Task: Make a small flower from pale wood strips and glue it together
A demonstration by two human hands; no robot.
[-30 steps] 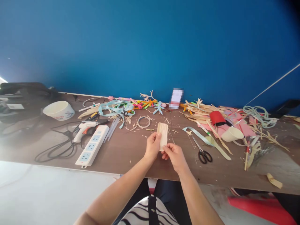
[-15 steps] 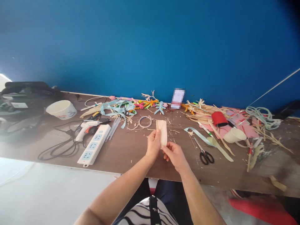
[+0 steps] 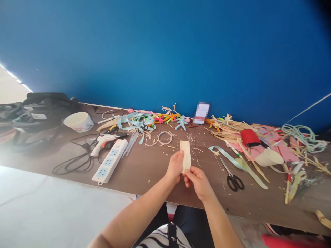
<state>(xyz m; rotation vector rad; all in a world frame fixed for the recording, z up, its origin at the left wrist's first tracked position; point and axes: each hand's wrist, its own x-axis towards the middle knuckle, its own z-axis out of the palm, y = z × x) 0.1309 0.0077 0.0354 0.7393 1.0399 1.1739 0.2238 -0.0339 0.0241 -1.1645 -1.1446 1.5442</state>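
Upright over the table's middle is a pale, flat piece that looks like dried corn husk (image 3: 185, 156). My left hand (image 3: 176, 167) is closed on its left side, with the thumb lying flat against the front. At the lower right corner my right hand (image 3: 198, 181) pinches the husk between thumb and fingers; the other fingers curl below. Black-handled scissors (image 3: 234, 179) lie on the tabletop to the right of my right hand. A clear ring of tape or cord (image 3: 164, 138) rests behind and left of the husk.
On the left are a white power strip (image 3: 110, 162), a glue gun (image 3: 103, 143) and a white tub (image 3: 79, 122). Blue ribbon (image 3: 134, 120) and pipe-cleaner shapes (image 3: 182, 122) lie along the wall. At right are a red spool (image 3: 250, 137), a paper cup (image 3: 269, 157) and husk strips.
The whole view has shifted, so the table's things appear farther right and slightly lower. Both hands keep nearly the same hold on the husk.
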